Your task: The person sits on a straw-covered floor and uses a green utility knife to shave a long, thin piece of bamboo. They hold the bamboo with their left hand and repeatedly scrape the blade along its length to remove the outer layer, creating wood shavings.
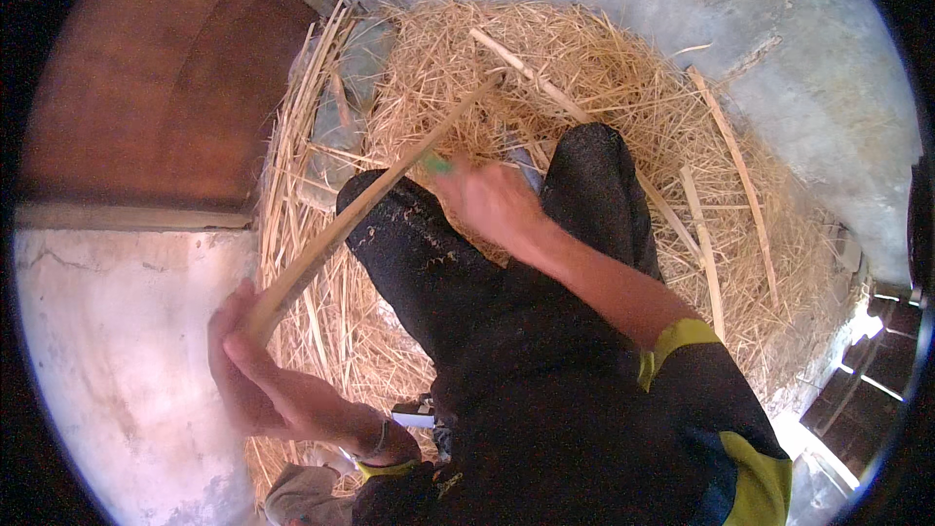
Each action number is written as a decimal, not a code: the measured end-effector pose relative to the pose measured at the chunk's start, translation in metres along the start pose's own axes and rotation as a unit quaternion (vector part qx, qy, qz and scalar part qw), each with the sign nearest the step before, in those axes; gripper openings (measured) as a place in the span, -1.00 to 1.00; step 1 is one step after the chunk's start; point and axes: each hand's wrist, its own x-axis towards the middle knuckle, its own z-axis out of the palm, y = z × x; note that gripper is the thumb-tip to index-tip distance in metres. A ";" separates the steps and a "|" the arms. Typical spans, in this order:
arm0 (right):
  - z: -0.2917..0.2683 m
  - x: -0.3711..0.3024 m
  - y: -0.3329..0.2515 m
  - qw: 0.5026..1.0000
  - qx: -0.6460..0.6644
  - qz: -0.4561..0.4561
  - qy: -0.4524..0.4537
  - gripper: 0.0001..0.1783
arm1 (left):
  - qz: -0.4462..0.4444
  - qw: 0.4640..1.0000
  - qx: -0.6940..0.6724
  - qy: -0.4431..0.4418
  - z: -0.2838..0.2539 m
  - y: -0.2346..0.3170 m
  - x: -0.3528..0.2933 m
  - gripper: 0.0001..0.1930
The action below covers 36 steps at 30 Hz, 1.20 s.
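A long, pale bamboo strip slants from the lower left up to the middle of the straw pile. My left hand is closed around its lower, wider end. The far end of the strip lies over the straw, beyond my knees. My right hand is between my knees, a little blurred, its fingers closed on a tool with a green part that touches or nearly touches the strip. The rest of that tool is hidden or smeared, so its kind is unclear.
Dry shavings and straw cover the floor around my bent legs. Several loose bamboo strips lie at the right, and a bundle of thin strips leans at the left. A brown door panel and plastered walls enclose the space.
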 end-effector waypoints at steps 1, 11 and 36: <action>0.007 0.006 0.030 0.998 -0.048 -0.006 0.028 -0.61 | -0.005 1.000 0.004 0.007 0.002 0.001 0.000 -0.55; -0.050 -0.041 -0.065 0.983 0.181 0.011 -0.003 -0.65 | 0.021 0.999 -0.028 -0.009 0.000 0.003 -0.005 -0.54; 0.000 -0.005 0.023 0.997 -0.004 0.053 0.050 -0.66 | -0.014 1.000 0.002 0.000 0.000 -0.003 -0.003 -0.60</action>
